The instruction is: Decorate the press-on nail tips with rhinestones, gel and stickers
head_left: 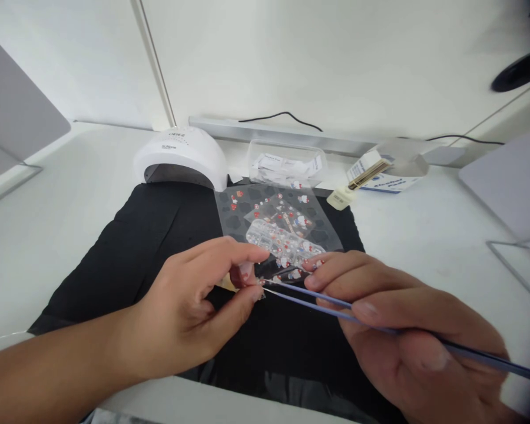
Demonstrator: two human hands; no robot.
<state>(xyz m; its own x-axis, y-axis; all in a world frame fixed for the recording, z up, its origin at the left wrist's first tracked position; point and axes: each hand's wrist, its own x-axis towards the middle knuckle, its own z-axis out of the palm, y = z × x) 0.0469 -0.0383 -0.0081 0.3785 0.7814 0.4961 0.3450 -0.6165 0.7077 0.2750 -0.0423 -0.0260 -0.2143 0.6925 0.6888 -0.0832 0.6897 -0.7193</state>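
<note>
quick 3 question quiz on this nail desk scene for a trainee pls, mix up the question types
1. True or false: the right hand holds blue tweezers whose tips point at the left hand.
2. What does the left hand pinch between thumb and fingers?
A. a dark red press-on nail
B. a cotton ball
C. a brush
3. Fill in: the white nail lamp stands at the far ______ corner of the black mat.

Key: 1 true; 2 A; 3 left.
</note>
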